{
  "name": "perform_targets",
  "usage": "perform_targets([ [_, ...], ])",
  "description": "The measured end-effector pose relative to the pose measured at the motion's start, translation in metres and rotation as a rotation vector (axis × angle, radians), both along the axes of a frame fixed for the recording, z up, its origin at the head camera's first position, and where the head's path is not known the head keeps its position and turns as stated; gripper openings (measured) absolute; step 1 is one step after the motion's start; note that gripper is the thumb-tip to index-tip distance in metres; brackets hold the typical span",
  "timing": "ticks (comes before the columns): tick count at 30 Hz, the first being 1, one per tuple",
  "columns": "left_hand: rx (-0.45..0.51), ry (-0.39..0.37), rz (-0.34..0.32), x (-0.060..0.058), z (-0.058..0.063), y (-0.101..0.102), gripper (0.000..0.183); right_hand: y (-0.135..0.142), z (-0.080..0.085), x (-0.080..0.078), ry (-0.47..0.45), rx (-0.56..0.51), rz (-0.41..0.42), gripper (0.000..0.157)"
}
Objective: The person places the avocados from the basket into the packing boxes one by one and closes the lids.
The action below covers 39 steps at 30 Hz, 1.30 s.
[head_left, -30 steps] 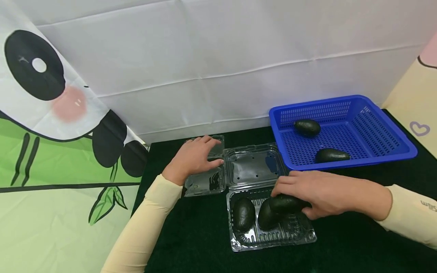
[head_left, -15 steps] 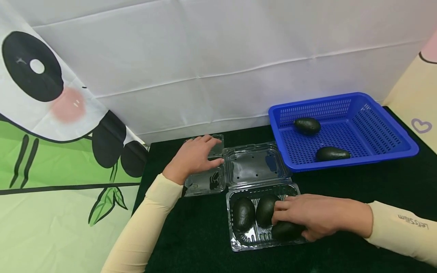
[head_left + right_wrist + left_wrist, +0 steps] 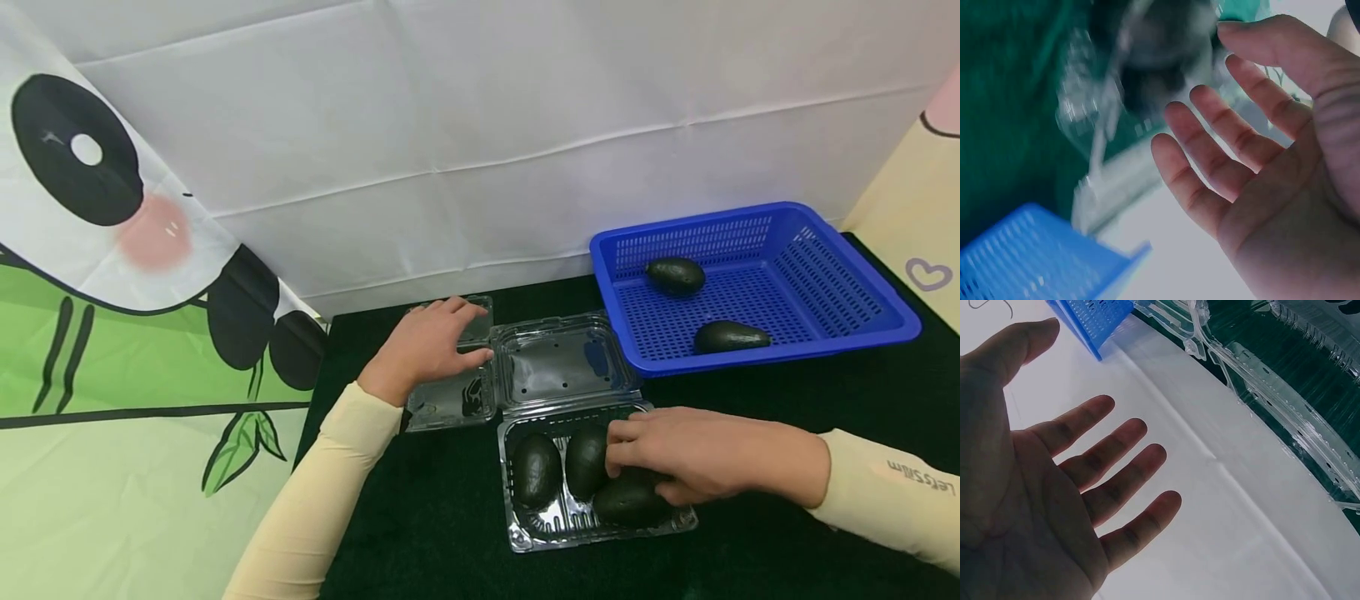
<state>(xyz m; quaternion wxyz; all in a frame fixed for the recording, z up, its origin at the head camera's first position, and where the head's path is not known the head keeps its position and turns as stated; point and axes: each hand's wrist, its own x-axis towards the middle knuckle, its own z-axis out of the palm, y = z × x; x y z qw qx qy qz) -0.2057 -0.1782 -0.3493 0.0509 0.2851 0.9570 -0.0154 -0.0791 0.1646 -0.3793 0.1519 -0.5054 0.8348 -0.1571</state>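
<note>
My left hand (image 3: 427, 346) and right hand (image 3: 690, 454) are hanging relaxed, gripping nothing, while this avocado (image 3: 630, 498) at the near right of the clear tray (image 3: 570, 538) is looking firm, weighty, slippery, best cupped round its middle!

Head view: above, before blue basket (image 3: 750, 293), facing forward-down. Wrist views: close on left hand (image 3: 1047, 500), right hand (image 3: 1272, 187); all share basket, wrists only partly.

Left grip (image 3: 427, 346) extended, fingers (image 3: 1113, 447) apart, thumb (image 3: 1019, 345) out; right grip (image 3: 686, 454) relaxed, fingers slightly bent.
</note>
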Motion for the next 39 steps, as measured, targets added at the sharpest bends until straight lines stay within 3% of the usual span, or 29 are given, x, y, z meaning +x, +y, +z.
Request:
perform_targets([
  [4, -0.001, 0.003, -0.006, 0.000, -0.001, 0.001, 0.070, 0.009, 0.014, -0.011, 0.062, -0.022, -0.044, 0.043],
  [9, 0.001, 0.007, -0.013, -0.001, -0.002, 0.004, 0.070, 0.016, 0.023, -0.016, 0.068, -0.015, -0.108, 0.038],
  [20, 0.001, 0.027, -0.045, -0.006, 0.003, 0.019, 0.070, 0.021, 0.019, -0.016, 0.067, -0.007, -0.130, 0.037],
  [32, 0.007, 0.033, -0.096, -0.010, 0.004, 0.051, 0.069, 0.020, 0.018, -0.014, 0.052, -0.017, -0.130, 0.035],
  [39, -0.020, 0.061, -0.135, -0.017, 0.002, 0.075, 0.069, 0.017, 0.011, -0.017, 0.308, -0.050, -0.207, 0.024],
])
